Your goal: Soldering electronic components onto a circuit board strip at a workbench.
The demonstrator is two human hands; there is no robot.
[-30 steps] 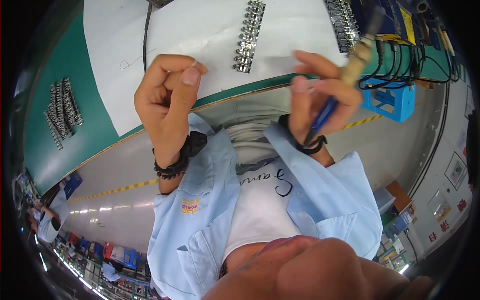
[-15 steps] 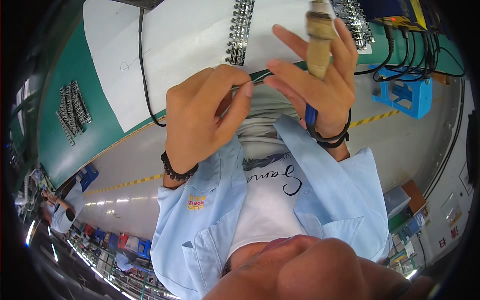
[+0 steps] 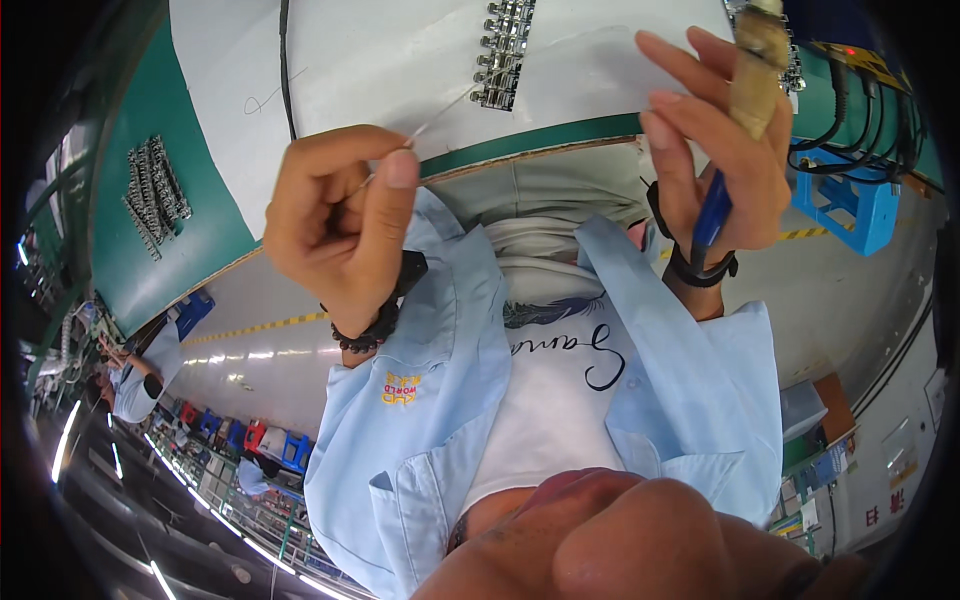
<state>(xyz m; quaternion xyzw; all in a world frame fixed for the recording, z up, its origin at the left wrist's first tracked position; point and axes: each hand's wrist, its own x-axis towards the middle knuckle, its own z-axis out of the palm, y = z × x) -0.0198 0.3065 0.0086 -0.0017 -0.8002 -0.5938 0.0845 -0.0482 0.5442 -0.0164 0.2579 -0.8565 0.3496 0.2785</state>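
Obs. from beside the bench: L hand (image 3: 335,220) closed to a narrow pinch, thumb vs. forefinger, gripping a thin pale wire (image 3: 440,116) approx. at the worktop's near edge. Wire runs up and R from the fingertips twd. the near end of a silver metal strip (image 3: 500,60); contact betw. wire and strip can't be confirmed. Strip lies lengthwise away from the person, on a white sheet (image 3: 230,60) covering much of the green worktop (image 3: 200,250); row of small lugs along its L side. R hand (image 3: 740,165) holds a tool w/ tan wrapped grip and blue rear end (image 3: 755,90), set among the half-curled fingers; thumb and fingertips point L, well apart from the L hand. Tool's far tip is out of view. Addl. metal pcs. (image 3: 795,75) sit behind the tool, partly hidden; a separate bundle of similar strips (image 3: 155,195) rests on bare green at far L. Black cable (image 3: 284,60) crosses the sheet, L of the strip. At R: dark-blue unit w/ small red light (image 3: 850,50), several black leads (image 3: 840,110) nr. it, blue plastic stool (image 3: 845,205) below on the floor. Co-worker in lt.-blue top (image 3: 140,390) seen at far L, bkgd.
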